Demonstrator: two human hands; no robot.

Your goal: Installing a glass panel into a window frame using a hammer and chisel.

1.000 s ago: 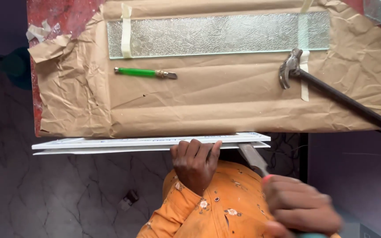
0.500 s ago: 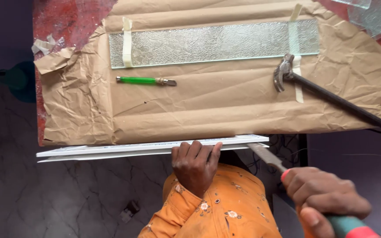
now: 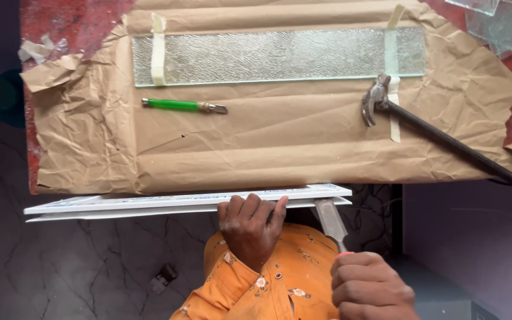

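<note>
My left hand (image 3: pixel 250 228) grips the near edge of a long white flat strip (image 3: pixel 149 203) that lies along the table's front edge. My right hand (image 3: pixel 368 287) is closed around the red handle of a chisel. The chisel's steel blade (image 3: pixel 329 218) points up and meets the strip just right of my left hand. An orange patterned sleeve covers my left arm.
Crumpled brown paper (image 3: pixel 268 142) covers the red table. On it lie a taped-down strip of textured glass (image 3: pixel 268 56), a green-handled glass cutter (image 3: pixel 179 105) and a claw hammer (image 3: pixel 434 133). Loose glass pieces (image 3: pixel 499 24) sit at the far right corner. A dark marbled floor lies below.
My right hand with the chisel has shifted left, closer to my left hand, and the blade tip now sits at the strip. My left hand keeps its hold.
</note>
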